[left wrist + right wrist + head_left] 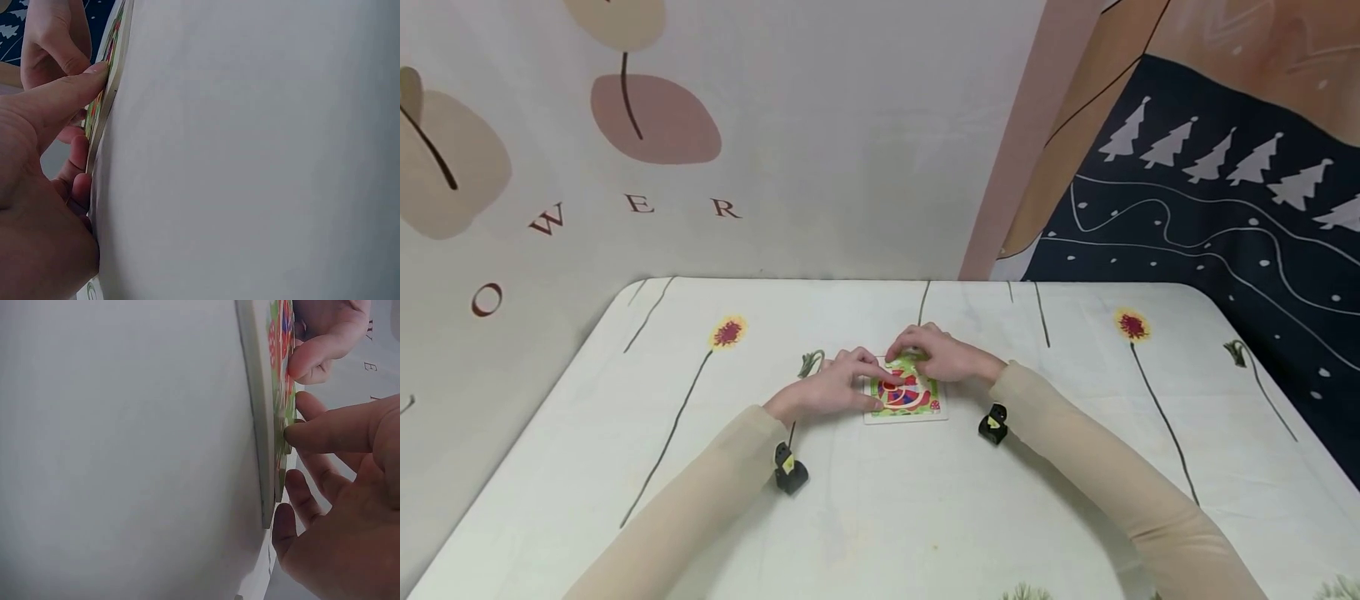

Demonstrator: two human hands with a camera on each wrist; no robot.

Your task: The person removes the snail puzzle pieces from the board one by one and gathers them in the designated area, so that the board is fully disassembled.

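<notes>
"Puzzle (913,402), seen where?"
"Lay flat on the surface (880,517), between side edges, short of the far edge."
"Touched how?"
"Met left hand (835,385) with thumb and forefinger spread; met right hand (946,354) with fingers bent over the puzzle's far edge. Couldn't tell if pinching."

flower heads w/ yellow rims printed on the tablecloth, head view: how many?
2: one flower head left of the left hand, the other right of the right hand. The arms could hide more.
</notes>
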